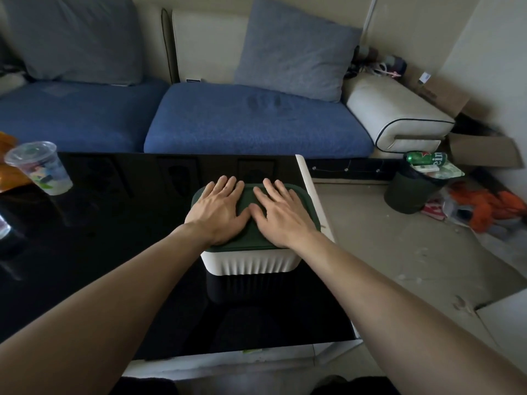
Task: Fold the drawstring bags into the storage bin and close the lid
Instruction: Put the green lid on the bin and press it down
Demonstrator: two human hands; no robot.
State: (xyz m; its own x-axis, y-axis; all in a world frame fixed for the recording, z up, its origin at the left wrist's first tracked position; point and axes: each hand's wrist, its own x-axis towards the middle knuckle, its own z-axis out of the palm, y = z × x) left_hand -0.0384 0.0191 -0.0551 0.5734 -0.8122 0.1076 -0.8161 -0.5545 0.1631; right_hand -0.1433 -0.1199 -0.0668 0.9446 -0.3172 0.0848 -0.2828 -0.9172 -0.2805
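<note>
A white ribbed storage bin [251, 263] stands on the glossy black table [114, 252], near its right edge. A dark green lid [247, 195] sits on top of the bin. My left hand [219, 208] lies flat on the left half of the lid with straight fingers. My right hand [281, 212] lies flat on the right half, its thumb touching my left thumb. No drawstring bags are in sight; the bin's inside is hidden by the lid.
A clear plastic cup [40, 166] and an orange packet [8, 166] stand at the table's far left. A blue sofa [228, 121] with grey pillows runs behind. A full dark waste bin [413, 186] with a green can, cardboard boxes and litter lie on the floor to the right.
</note>
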